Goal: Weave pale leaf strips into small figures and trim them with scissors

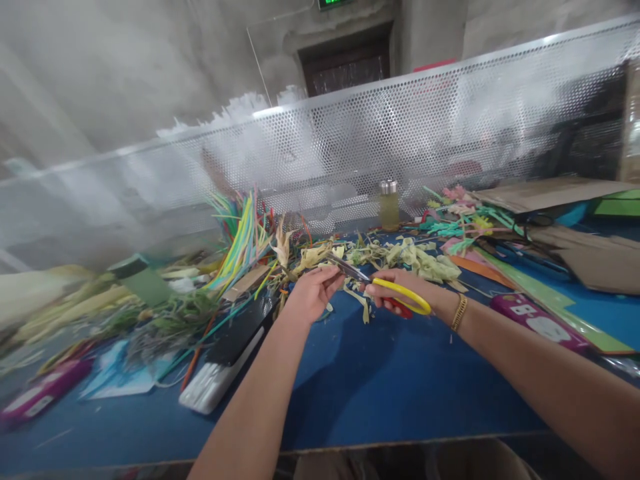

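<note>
My right hand (395, 288) grips scissors (385, 288) with yellow and red handles, blades pointing left toward my left hand. My left hand (313, 291) is closed in a pinch on a pale dried leaf strip (327, 268) just at the blade tips. A gold bracelet (459, 312) sits on my right wrist. Both hands hover over the blue table (375, 387), in front of a heap of pale green and straw-coloured cut strips (410, 259).
A bundle of coloured strips (240, 240) stands at left, near a black and white flat box (225, 360). A small jar with a metal lid (389, 203) stands by the perforated metal screen (450, 133). Cardboard and green sheets lie at right, a purple packet (537, 321) nearby.
</note>
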`<action>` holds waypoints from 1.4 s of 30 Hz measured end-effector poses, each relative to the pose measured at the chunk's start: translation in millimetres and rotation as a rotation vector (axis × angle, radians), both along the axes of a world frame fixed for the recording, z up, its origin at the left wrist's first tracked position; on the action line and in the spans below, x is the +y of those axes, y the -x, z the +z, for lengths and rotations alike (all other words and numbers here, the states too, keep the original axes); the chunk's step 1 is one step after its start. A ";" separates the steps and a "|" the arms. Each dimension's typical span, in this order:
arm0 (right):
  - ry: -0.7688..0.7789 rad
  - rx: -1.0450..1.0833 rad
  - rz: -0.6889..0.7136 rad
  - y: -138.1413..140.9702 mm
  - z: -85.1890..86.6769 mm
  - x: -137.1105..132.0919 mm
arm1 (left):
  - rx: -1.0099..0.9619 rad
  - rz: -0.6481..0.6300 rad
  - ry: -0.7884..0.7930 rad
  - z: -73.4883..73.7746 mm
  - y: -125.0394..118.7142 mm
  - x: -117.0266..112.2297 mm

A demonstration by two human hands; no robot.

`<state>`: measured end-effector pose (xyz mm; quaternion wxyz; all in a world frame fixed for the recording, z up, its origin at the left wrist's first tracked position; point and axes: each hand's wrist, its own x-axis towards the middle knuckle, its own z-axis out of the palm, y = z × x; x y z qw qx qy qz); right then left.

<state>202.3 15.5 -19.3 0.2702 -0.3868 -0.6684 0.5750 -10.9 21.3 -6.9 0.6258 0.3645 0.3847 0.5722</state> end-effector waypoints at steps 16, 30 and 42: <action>-0.009 -0.012 -0.006 7.2 6.0 -8.4 | 0.104 -0.039 -0.015 2.2 -3.8 -6.8; 0.058 0.042 0.018 7.4 0.2 -5.9 | 0.136 -0.066 -0.046 -0.6 -1.5 -4.8; 0.014 0.099 -0.045 8.6 13.1 -14.6 | 0.078 -0.012 -0.041 0.2 -3.0 -5.2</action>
